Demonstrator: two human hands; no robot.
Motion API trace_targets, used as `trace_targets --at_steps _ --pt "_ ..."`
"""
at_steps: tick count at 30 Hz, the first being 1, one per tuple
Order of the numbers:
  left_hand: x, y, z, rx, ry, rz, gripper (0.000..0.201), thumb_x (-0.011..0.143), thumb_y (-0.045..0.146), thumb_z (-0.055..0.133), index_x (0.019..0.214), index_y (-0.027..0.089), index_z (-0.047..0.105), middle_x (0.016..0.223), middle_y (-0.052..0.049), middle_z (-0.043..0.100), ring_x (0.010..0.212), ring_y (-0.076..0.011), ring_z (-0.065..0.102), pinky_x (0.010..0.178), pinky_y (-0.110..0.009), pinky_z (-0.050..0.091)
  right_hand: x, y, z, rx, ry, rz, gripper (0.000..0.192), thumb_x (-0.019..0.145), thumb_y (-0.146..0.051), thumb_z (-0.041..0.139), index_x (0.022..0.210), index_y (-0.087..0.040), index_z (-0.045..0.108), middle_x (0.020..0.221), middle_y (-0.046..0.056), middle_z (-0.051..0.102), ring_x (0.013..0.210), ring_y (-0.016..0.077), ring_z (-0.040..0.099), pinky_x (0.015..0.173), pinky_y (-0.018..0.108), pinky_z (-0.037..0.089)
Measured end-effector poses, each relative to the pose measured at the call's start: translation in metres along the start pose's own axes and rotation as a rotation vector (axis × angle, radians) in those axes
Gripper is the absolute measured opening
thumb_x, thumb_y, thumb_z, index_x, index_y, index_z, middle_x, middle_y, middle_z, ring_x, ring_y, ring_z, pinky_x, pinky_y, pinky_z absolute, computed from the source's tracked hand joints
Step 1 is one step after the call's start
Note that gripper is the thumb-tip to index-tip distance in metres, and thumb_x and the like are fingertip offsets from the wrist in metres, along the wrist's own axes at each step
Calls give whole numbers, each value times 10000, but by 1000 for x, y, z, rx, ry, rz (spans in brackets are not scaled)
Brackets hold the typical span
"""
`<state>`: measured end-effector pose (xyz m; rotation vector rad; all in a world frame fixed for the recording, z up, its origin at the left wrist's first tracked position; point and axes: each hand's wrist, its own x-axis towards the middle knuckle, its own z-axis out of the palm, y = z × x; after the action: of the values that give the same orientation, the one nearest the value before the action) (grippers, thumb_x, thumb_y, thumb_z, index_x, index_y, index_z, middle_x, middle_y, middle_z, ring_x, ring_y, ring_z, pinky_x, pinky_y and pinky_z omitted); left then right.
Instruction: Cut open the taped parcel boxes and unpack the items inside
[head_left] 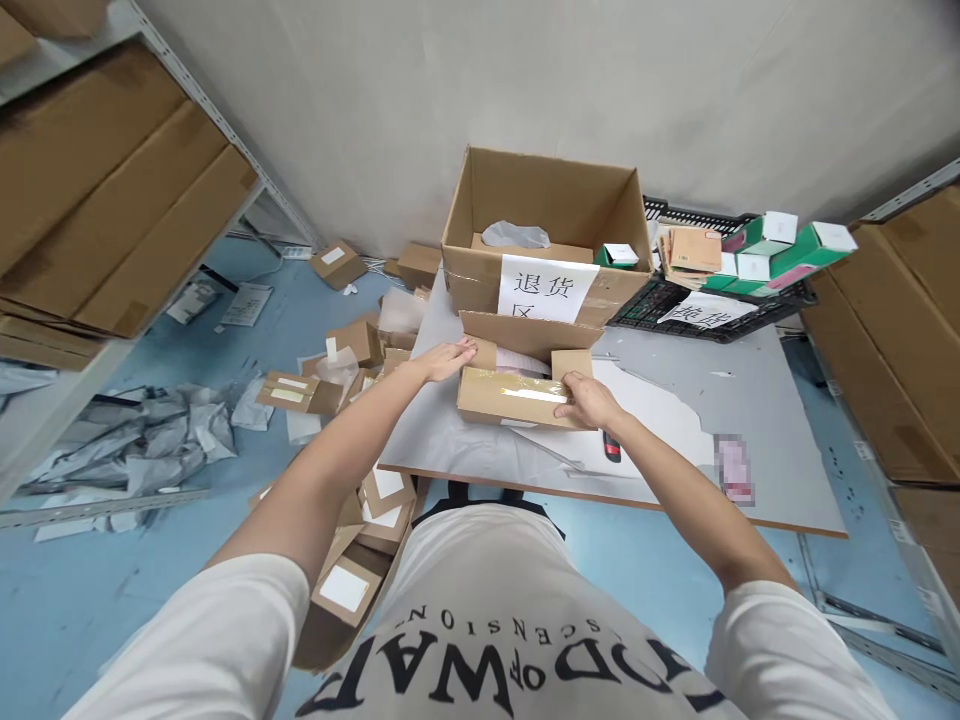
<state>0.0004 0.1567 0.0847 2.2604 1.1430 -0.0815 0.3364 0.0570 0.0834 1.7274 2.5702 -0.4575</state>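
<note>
A small cardboard box [510, 398] sits on the table in front of me with its flaps up. Inside lies something pale pink and white [521, 362], partly hidden by the flaps. My left hand [450, 360] rests its outstretched fingers against the left side flap. At the right front corner, my right hand [589, 400] grips the box, thumb on the front face and fingers over the edge. A red and black box cutter [612, 447] lies on the table just below my right wrist.
Behind stands a large open carton [465, 285] with a paper sign. Beside it, a black crate [637, 308] holds green and white boxes. A pixelated pink item [735, 470] lies at the table's right. Discarded boxes [352, 345] crowd the floor at left; shelves flank both sides.
</note>
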Motion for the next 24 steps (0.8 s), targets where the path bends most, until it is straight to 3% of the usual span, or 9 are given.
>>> trace_targets --at_steps 6,11,15,17,21,24 --pt "1 -1 1 14 -8 -10 650 943 472 92 1427 125 352 1508 -67 297 1415 -191 201 1140 -333 183 -13 -7 6 -7 58 0 334 756 -455 667 925 -210 515 917 72 603 806 243 580 651 312 376" --pt "5 -6 6 21 11 35 621 939 463 139 1383 135 423 1488 -56 351 1410 -195 224 1131 -318 214 -20 -11 10 27 90 -14 311 795 -466 626 915 -203 511 908 78 595 813 239 573 678 313 382" --pt "5 -8 7 15 38 62 611 927 481 192 1362 138 448 1475 -50 380 1409 -205 231 1124 -312 225 -14 -7 7 63 59 -28 355 761 -474 669 929 -195 527 908 78 599 810 236 574 681 308 397" --pt "6 -5 2 9 34 20 624 921 512 187 1334 149 482 1441 -56 434 1374 -227 317 1097 -324 273 -10 -4 5 77 25 -45 397 727 -468 705 955 -187 541 921 80 605 830 239 578 692 308 407" --pt "11 16 -9 96 23 -43 606 897 567 231 1110 170 637 1170 -86 654 1095 -273 589 971 -373 391 -9 -4 -1 19 -6 -24 651 627 -443 788 1161 -176 527 1053 113 606 980 288 566 800 356 413" --pt "18 50 -7 237 86 7 521 882 511 323 1047 149 658 1083 -126 682 1057 -293 595 1018 -446 325 -14 -6 -3 -38 -4 30 866 587 -415 816 1329 -196 427 1139 137 582 1061 329 534 875 417 394"
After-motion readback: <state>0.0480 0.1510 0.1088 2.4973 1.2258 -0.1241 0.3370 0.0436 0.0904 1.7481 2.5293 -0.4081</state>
